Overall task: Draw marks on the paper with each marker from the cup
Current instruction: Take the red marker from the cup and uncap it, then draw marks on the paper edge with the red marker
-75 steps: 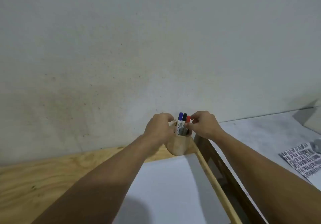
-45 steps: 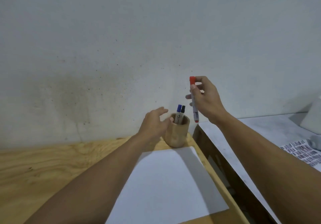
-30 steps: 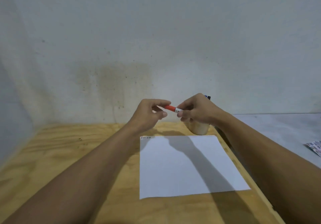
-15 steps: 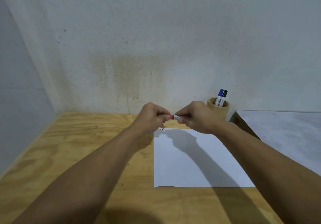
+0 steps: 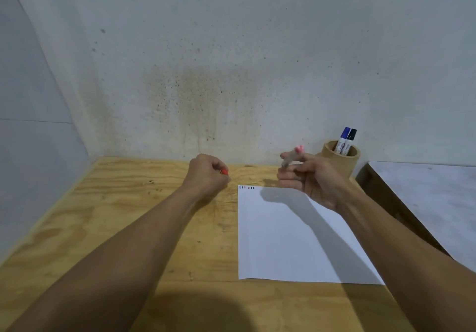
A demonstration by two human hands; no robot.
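While the white sheet of paper (image 5: pixel 296 236) lies flat on the plywood table (image 5: pixel 128 215), we hold the uncapped red marker (image 5: pixel 292 156) in our right hand (image 5: pixel 311 179), fingers loosely curled about its blurred barrel. Its long axis tilts up and away; which end bears the tip we cannot tell. The paper sits just below and toward us from that hand, the nearer one. Our left hand (image 5: pixel 207 174) is fisted over the small red cap (image 5: pixel 224 171), off the sheet's left edge. The round wooden cup (image 5: pixel 340 160), with blue and black markers, stands beyond.
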